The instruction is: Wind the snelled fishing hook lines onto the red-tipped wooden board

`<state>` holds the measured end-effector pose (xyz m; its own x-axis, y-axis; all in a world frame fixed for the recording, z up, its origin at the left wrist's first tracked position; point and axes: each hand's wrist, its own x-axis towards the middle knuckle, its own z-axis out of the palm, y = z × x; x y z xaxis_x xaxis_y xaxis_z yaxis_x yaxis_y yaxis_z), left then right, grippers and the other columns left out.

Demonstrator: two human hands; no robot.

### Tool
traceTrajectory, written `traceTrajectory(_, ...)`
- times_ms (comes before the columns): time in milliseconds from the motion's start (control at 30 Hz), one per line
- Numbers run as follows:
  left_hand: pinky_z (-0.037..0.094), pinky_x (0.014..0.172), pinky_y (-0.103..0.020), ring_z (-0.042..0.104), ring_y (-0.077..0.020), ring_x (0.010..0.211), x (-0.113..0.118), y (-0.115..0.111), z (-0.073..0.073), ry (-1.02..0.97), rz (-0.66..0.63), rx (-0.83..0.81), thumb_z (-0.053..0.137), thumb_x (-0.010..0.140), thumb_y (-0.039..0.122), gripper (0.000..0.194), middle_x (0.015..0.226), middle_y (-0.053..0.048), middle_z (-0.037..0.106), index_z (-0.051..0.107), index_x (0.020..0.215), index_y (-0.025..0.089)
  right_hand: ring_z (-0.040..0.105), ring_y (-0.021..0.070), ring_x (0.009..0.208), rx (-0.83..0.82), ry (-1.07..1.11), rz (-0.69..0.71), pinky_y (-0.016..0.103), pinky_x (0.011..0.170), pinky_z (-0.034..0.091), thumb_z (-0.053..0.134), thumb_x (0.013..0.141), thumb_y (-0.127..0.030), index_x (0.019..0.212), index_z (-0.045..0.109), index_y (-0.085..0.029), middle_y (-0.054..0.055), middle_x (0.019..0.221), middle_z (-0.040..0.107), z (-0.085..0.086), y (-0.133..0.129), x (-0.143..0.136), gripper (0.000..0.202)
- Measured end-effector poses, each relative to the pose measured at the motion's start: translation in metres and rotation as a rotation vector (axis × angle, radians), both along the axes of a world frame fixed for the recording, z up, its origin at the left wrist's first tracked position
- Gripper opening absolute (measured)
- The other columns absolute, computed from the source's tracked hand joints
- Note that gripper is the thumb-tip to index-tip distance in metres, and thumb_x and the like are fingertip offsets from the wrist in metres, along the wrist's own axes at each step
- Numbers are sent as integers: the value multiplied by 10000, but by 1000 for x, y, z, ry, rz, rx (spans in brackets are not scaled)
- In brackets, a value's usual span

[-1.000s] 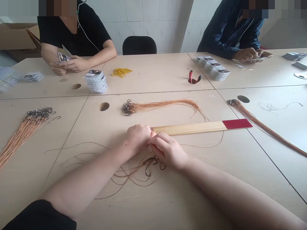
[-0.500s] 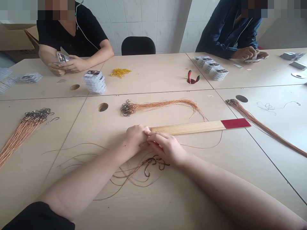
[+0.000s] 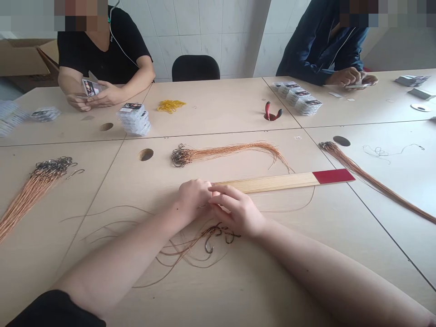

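Left hand (image 3: 194, 195) curled, right hand (image 3: 240, 211) bent against it, frame centre; can't tell what's pinched. Long flat red-ended tan strip (image 3: 279, 182) beside, dark curved metal hooks (image 3: 209, 248) below.

On the flat tan table (image 3: 265, 286), a long flat tan board with a red end (image 3: 282, 182) lies in front of orange strings with dark metal hooks (image 3: 221, 151). Behind them, red-handled pliers (image 3: 267, 111) stand in a round hole (image 3: 272, 118).

Board (image 3: 272, 182) and hook bundle (image 3: 204, 153) block way forward; loose hooks (image 3: 213, 229) between forearms (image 3: 306, 268) — passage possible at right, over tabletop (image 3: 340, 220).
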<state>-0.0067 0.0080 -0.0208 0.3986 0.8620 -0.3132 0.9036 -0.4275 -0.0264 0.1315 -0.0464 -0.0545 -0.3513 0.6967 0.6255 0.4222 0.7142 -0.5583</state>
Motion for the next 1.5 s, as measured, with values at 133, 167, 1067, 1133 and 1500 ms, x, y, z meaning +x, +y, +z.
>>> traceTrajectory(133,454,580,-288,641,-251,725,-2,-1,0,1,32,5,478,723,330,219,739,-82,659,629,809,197,597,100,773,-106,-51,27,235,681,500,451,864,-150,891,557,-203,72,1250,527,-1,0,2,122)
traceTrajectory(167,455,584,-290,641,-252,729,-1,-2,0,-2,39,9,479,723,326,223,740,-82,660,631,824,198,591,89,724,-112,-54,34,225,651,494,454,863,-153,892,555,-203,69,1236,540,-2,0,2,117)
traceTrajectory(1067,398,743,-326,470,-179,755,-9,1,-17,-766,-368,274,466,768,319,208,679,-43,540,518,613,190,454,216,1177,148,41,41,361,813,515,432,821,-58,1078,498,-210,66,924,632,8,3,4,306)
traceTrajectory(1133,401,759,-330,477,-177,763,-9,2,-14,-817,-297,300,459,778,326,213,682,-42,559,516,625,189,432,218,1203,130,19,51,369,841,506,447,822,-60,1055,515,-204,66,882,629,7,3,3,283)
traceTrajectory(1500,417,868,-340,510,-187,908,-8,6,-16,-1065,-134,311,483,796,301,138,834,-55,594,552,766,185,453,225,1167,192,50,-119,427,874,470,461,845,-59,1019,537,-221,43,999,648,4,18,20,250)
